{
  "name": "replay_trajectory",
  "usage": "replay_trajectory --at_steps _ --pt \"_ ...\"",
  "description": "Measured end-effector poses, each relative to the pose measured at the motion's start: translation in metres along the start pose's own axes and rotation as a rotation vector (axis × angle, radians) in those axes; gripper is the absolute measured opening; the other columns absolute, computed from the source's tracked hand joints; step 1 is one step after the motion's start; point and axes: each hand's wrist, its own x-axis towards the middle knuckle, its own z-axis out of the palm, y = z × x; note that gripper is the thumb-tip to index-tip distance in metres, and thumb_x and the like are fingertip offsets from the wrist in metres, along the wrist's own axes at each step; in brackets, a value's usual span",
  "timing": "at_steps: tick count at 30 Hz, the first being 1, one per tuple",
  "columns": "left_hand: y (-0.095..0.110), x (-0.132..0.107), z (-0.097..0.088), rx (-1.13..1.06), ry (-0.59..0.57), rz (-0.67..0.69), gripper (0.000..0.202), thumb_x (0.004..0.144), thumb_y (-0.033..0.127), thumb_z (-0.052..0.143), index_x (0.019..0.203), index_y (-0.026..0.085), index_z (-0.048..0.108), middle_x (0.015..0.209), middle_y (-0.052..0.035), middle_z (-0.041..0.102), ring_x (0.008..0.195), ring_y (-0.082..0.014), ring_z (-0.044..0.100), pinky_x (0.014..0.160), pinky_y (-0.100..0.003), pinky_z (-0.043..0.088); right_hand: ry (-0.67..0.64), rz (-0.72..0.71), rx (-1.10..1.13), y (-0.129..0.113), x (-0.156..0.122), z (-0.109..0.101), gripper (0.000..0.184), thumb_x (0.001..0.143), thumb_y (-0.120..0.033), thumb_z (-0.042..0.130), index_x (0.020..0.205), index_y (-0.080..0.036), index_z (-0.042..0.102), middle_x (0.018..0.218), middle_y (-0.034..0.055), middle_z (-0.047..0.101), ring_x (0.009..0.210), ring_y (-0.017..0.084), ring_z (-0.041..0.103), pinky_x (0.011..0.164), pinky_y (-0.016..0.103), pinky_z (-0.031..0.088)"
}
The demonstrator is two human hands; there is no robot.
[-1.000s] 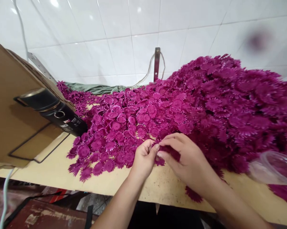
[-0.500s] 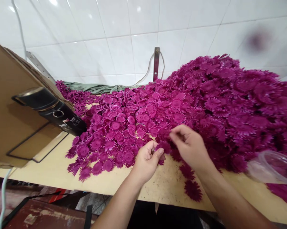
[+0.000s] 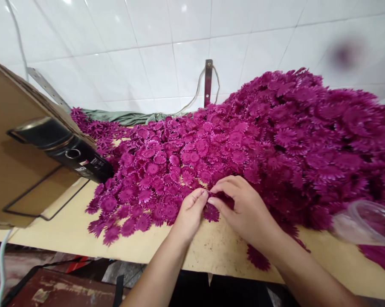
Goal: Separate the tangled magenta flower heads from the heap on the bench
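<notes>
My left hand (image 3: 191,209) is closed in a pinch with a magenta artificial flower (image 3: 211,213) at its fingertips. The flower hangs just below the thumb, above the table. Coming in from the right, my right hand (image 3: 243,207) has its thumb and fingers closed together against the left fingertips. What lies between the right fingertips is too small to make out. Around and beyond both hands spreads a big heap of the same flat, serrated magenta flowers (image 3: 192,157). One loose flower (image 3: 258,258) lies under my right wrist near the table's front edge.
A black vacuum bottle (image 3: 79,155) stands at the left before a cardboard box (image 3: 19,140). A clear plastic tub (image 3: 355,221) sits at the right. The heap rises highest at the right, near the tiled wall (image 3: 154,30). The wooden table (image 3: 147,245) ends close to me.
My right hand has moved left and now meets my left hand at the fingertips. The flower at the left hand now hangs lower. The camera view has shifted slightly.
</notes>
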Motion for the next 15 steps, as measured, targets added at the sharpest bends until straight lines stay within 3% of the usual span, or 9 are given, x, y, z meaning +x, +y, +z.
replay_trajectory --at_steps 3,9,15 --pt "-0.003 0.001 -0.003 0.081 -0.019 0.000 0.027 0.071 0.040 0.063 0.066 0.014 0.057 0.061 0.0014 0.052 0.059 -0.0096 0.044 0.057 -0.022 0.036 -0.056 0.069 0.068 0.000 -0.002 0.002 0.007 0.074 -0.015 0.058 0.080 -0.020 0.058 0.083 0.0049 0.062 0.083 0.020 0.055 0.076 0.037 0.047" --pt "-0.005 0.003 -0.003 0.074 0.057 0.019 0.038 0.065 0.047 0.065 0.055 0.016 0.045 0.051 0.0060 0.038 0.048 -0.0068 0.034 0.048 -0.021 0.029 -0.008 0.125 0.172 0.000 -0.002 -0.003 0.016 0.070 -0.018 0.061 0.084 -0.020 0.054 0.083 0.0038 0.058 0.079 0.018 0.056 0.071 0.034 0.047" --pt "-0.006 0.003 0.001 0.088 0.072 0.003 0.043 0.067 0.050 0.062 0.051 0.017 0.039 0.049 0.0064 0.033 0.047 -0.0068 0.032 0.046 -0.021 0.027 -0.131 0.227 0.307 0.002 -0.003 0.009 0.009 0.072 -0.017 0.058 0.081 -0.019 0.056 0.080 0.0026 0.061 0.074 0.016 0.057 0.069 0.032 0.046"
